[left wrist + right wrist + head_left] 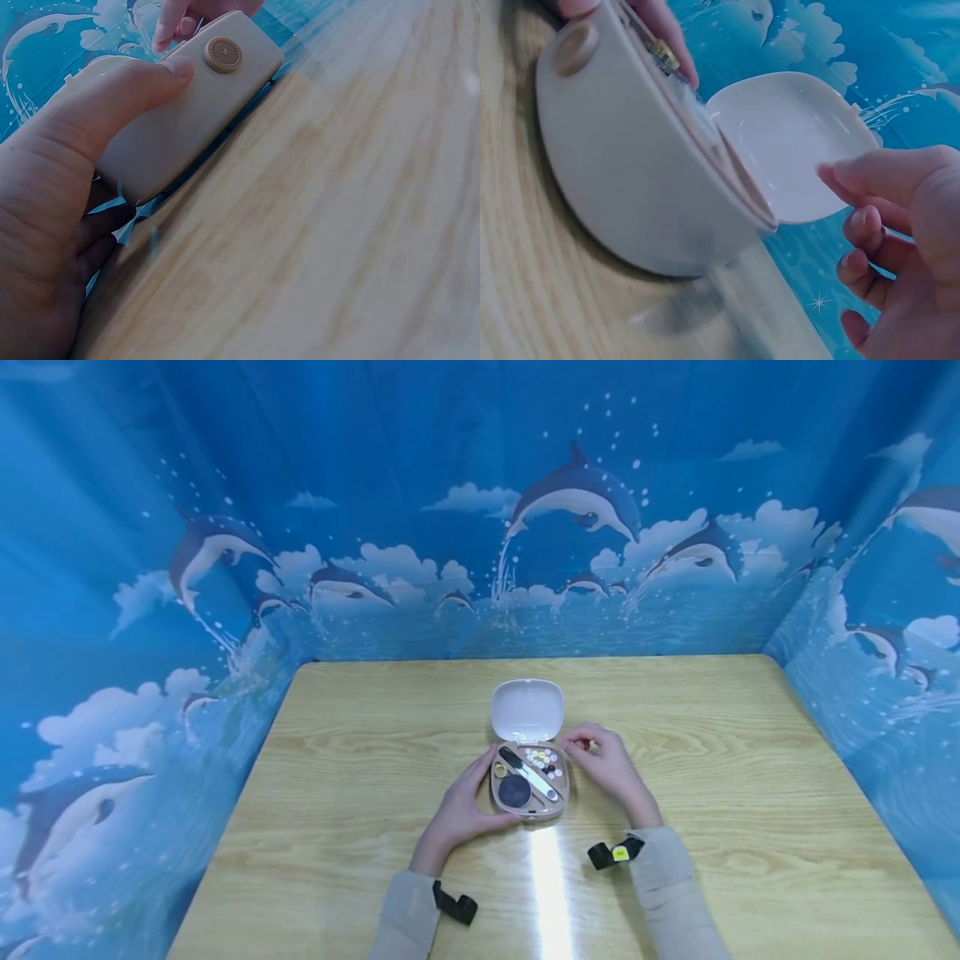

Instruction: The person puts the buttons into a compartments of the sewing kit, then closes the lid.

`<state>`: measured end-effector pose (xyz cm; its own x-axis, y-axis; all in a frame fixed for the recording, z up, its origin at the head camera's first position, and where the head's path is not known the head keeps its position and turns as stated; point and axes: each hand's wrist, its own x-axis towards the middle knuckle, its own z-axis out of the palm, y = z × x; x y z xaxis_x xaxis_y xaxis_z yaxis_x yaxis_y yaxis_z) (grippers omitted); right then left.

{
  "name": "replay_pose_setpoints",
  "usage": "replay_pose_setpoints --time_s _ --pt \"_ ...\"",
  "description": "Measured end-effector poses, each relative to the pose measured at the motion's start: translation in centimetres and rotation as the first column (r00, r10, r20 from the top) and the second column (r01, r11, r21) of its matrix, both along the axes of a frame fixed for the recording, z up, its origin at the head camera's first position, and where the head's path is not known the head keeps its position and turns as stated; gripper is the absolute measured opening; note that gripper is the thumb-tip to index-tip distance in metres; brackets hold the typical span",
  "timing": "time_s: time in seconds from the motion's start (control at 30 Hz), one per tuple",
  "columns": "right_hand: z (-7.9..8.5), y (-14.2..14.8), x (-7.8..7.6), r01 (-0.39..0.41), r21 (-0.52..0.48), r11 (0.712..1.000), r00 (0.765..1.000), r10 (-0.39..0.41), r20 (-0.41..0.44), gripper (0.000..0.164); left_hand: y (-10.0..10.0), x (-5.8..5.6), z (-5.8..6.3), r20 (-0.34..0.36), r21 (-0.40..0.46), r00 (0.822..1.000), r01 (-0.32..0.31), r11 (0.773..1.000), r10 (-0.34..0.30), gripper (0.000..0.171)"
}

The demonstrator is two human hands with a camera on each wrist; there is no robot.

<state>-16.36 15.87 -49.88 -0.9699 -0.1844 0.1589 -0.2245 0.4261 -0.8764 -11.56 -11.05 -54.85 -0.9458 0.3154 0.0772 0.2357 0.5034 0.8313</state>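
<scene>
A beige sewing kit box (557,810) sits on the table with its white lid (527,710) tipped back. Its compartments hold small buttons (542,758), a long black-and-white tool (528,773), a dark round piece (514,792) and a small gold ring-shaped piece (500,770). My left hand (467,806) grips the box from the left, thumb on the front wall beside the round catch (223,55), fingers along the side. At the back right corner is my right hand (603,764), thumb and forefinger tips brought together, other fingers curled. I cannot tell whether a tiny thing is between them.
The wooden table (360,727) extends around the box on all sides. A blue dolphin-print curtain (420,510) hangs along its back and both sides. Each wrist carries a black camera mount, one on the left (456,906) and one on the right (603,856).
</scene>
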Motion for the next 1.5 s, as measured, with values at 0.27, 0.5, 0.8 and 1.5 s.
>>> replay_pose_setpoints --time_s 0.27,0.5,0.8,1.5 --pt "0.9 -0.6 -0.5 0.184 -0.164 0.969 0.975 -0.159 0.158 0.022 0.0 0.0 -0.1 0.000 -0.005 1.000 -0.007 1.000 0.007 0.120" --pt "1.8 -1.3 -1.0 0.260 -0.315 0.913 0.940 -0.164 0.300 0.041 0.0 0.0 -0.2 -0.001 0.001 1.000 -0.007 1.000 0.007 0.119" --pt "2.7 -2.1 -1.5 0.158 -0.454 0.877 0.952 -0.013 0.307 0.060 0.1 0.0 -0.2 0.002 -0.008 1.000 -0.007 1.000 0.007 0.120" --pt "3.6 -3.1 -1.8 0.085 -0.418 0.904 0.955 0.046 0.292 0.061 0.0 -0.1 -0.1 0.029 -0.005 0.999 -0.013 1.000 0.013 0.120"
